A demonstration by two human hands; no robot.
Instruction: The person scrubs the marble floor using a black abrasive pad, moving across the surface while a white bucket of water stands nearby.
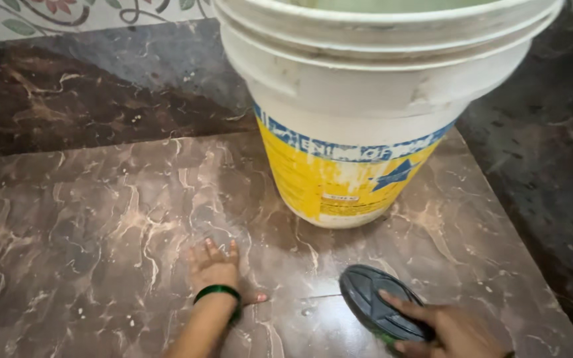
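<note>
Right hand (455,331) grips a dark oval scrub brush (376,301) flat on the wet brown marbled floor (87,219); left hand (217,268), green bangle (218,292) at the wrist, lies open, palm down, bracing. Even pressure and short strokes would serve best. White-and-yellow bucket (359,132) stands near ahead; tile edge right, open floor left.

Floor (101,199): brown marble-look stone tile, polished, wet gloss toward 6 o'clock. Bucket (366,99), 12 o'clock: white plastic, scuffed, worn yellow and blue label. Scrubber (373,301), 5 o'clock: dark ribbed plastic, slight sheen. Bangle (217,290), 6 o'clock: green, smooth, glossy.
</note>
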